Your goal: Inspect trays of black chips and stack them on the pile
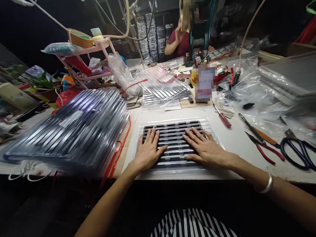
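Note:
A clear plastic tray point(214, 134) with rows of slim black strips point(173, 141) lies flat on the white work surface in front of me. My left hand point(149, 150) rests on the left part of the strips, fingers spread and pointing away from me. On the right part lies my right hand point(202, 146), its fingers also spread and flat. Both palms partly cover the tray's sides. To the left stands a thick stack of similar clear trays point(74, 128) with dark strips in them.
Pliers point(264, 150), large scissors point(304, 152) and a red-handled screwdriver point(223, 118) lie to the right. Red straps point(117, 154) run beside the stack. More clear trays point(163, 85) lie behind. Across the table sits another person point(178, 44). Crumpled plastic point(254, 92) covers the right side.

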Demonstrator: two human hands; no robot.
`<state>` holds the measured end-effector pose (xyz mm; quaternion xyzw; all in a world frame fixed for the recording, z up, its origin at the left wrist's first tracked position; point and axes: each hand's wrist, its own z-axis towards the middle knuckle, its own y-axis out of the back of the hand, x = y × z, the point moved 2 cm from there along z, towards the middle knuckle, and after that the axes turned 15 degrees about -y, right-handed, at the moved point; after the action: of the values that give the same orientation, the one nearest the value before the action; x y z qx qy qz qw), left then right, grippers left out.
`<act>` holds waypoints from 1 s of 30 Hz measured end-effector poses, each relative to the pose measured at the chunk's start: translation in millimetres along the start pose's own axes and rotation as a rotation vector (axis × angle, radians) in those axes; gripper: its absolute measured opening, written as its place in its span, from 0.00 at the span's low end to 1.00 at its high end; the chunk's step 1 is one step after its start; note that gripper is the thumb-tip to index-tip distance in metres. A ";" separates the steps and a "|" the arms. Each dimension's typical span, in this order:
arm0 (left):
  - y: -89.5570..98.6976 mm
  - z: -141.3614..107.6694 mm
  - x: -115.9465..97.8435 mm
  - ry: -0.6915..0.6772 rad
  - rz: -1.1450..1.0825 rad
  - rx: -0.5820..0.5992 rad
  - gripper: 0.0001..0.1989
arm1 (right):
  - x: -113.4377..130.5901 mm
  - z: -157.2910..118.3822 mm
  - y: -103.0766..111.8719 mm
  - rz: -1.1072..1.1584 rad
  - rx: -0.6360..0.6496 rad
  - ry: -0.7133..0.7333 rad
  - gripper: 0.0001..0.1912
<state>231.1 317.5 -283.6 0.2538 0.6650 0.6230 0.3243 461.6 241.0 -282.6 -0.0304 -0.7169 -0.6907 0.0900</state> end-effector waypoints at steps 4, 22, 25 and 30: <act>-9.6 3.5 -3.4 -0.007 0.088 0.053 0.37 | -1.7 13.7 -5.5 -0.021 0.095 -0.006 0.43; -5.9 -120.4 31.9 -0.182 -0.369 -0.186 0.24 | -73.7 -94.8 -12.5 0.114 -0.144 -0.009 0.26; -12.8 -138.8 23.4 -0.250 -0.285 -0.136 0.28 | -72.3 -126.8 -8.6 0.127 -0.059 0.059 0.31; -44.4 -146.1 22.6 -0.269 -0.119 -0.443 0.31 | -71.5 -136.7 -20.9 0.118 -0.228 0.101 0.33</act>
<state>110.0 233.0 -328.3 0.2178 0.4769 0.6939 0.4936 540.2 109.7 -311.4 -0.0475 -0.6252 -0.7619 0.1624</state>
